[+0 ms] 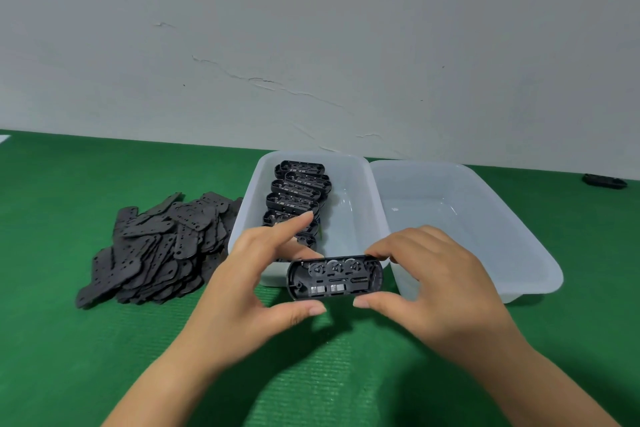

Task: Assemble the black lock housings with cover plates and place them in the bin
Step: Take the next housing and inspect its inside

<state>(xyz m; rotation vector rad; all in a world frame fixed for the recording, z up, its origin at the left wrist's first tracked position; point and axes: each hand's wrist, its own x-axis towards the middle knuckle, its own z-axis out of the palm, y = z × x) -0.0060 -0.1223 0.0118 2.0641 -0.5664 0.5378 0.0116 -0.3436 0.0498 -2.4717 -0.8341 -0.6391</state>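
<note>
Both hands hold one black lock housing (335,278) above the green mat, its open side with small wheels and a spring facing me. My left hand (258,274) pinches its left end between thumb and fingers, index finger raised. My right hand (427,274) pinches its right end. A heap of flat black cover plates (157,246) lies on the mat to the left. A translucent bin (360,184) behind my hands holds a row of several more housings (298,198). A second translucent bin (485,225) stands to its right with nothing visible in it.
The two bins touch side by side near a cracked white wall (311,45). A small black part (604,180) lies on the green mat (69,340) at the far right. A white edge (4,139) shows at the far left.
</note>
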